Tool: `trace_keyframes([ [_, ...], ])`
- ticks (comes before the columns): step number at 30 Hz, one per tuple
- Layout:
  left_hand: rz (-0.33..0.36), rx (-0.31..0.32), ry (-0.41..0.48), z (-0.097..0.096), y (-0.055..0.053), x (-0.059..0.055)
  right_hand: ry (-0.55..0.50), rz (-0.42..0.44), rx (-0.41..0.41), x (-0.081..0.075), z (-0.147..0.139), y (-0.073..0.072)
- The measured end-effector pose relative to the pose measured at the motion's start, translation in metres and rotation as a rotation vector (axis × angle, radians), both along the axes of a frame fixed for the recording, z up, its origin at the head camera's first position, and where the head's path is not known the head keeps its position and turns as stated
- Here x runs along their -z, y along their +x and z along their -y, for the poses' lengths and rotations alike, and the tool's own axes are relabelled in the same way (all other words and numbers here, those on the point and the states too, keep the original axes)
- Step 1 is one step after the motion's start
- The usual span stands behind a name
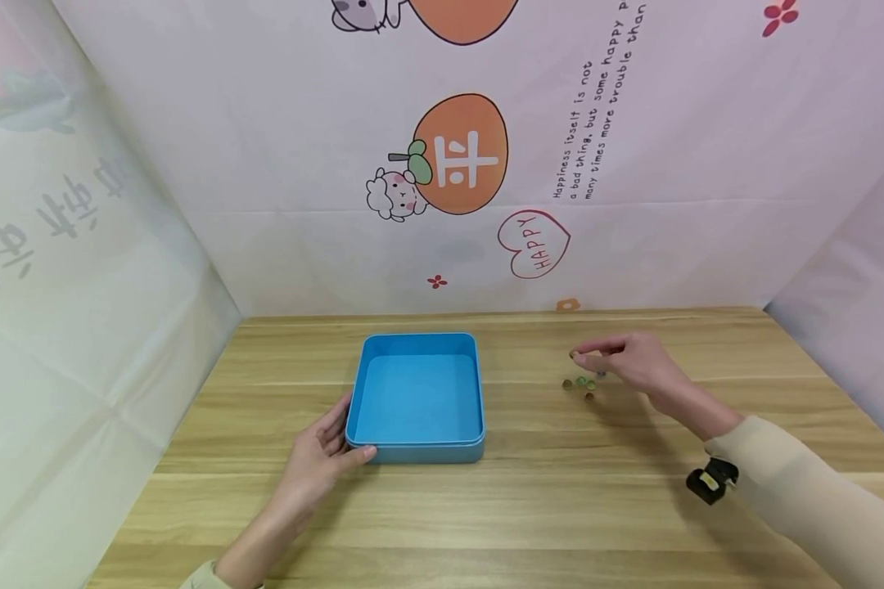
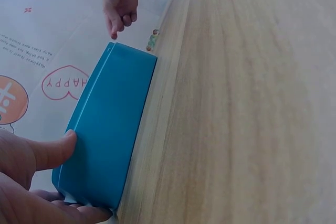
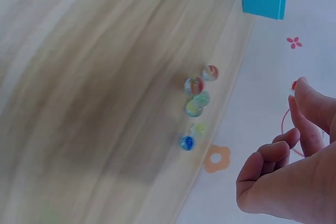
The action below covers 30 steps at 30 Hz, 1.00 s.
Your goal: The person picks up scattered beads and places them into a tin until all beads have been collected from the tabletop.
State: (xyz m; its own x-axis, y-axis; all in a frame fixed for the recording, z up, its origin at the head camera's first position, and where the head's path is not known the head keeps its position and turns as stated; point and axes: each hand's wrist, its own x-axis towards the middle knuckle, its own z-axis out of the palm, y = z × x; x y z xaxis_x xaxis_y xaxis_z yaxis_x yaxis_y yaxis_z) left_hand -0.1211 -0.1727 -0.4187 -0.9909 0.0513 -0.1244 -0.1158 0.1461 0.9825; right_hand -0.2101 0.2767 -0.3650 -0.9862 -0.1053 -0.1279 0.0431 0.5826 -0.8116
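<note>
A square, open-topped blue box [image 1: 416, 454] sits on the wooden table. The left hand [image 1: 313, 458] grips its near left corner, thumb on the front wall and fingers along the left side. Right of the box, the right hand [image 1: 637, 364] is raised above the table and pinches a glass marble [image 3: 294, 85] between thumb and index finger. Some red shows in that marble, though the fingertips hide much of it. Below the hand lies a loose cluster of several marbles, including a blue one [image 3: 187, 142], a red-swirled one [image 3: 193, 85] and a yellow-green one [image 3: 193, 108].
The light wooden table [image 1: 560, 507] ends at the back against a white printed cloth [image 1: 302, 164]. More cloth hangs at the left and right sides. A small black device [image 1: 711, 481] is worn at the right sleeve.
</note>
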Motion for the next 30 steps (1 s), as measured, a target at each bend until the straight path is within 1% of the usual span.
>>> trace_keyframes([
  [7, -0.003, 0.002, -0.006, 0.000, -0.001, 0.000, -0.008, -0.012, -0.013, -0.011, 0.013, -0.003],
  [16, -0.002, 0.006, -0.001, 0.000, -0.002, 0.001, -0.015, -0.027, -0.048, -0.027, 0.030, -0.007],
  [23, -0.007, 0.010, 0.010, -0.001, -0.002, 0.002, 0.004, -0.044, -0.060, -0.037, 0.045, -0.011],
  [30, -0.010, 0.012, 0.006, -0.002, -0.002, 0.001, -0.005, -0.069, -0.074, -0.045, 0.060, -0.015],
])
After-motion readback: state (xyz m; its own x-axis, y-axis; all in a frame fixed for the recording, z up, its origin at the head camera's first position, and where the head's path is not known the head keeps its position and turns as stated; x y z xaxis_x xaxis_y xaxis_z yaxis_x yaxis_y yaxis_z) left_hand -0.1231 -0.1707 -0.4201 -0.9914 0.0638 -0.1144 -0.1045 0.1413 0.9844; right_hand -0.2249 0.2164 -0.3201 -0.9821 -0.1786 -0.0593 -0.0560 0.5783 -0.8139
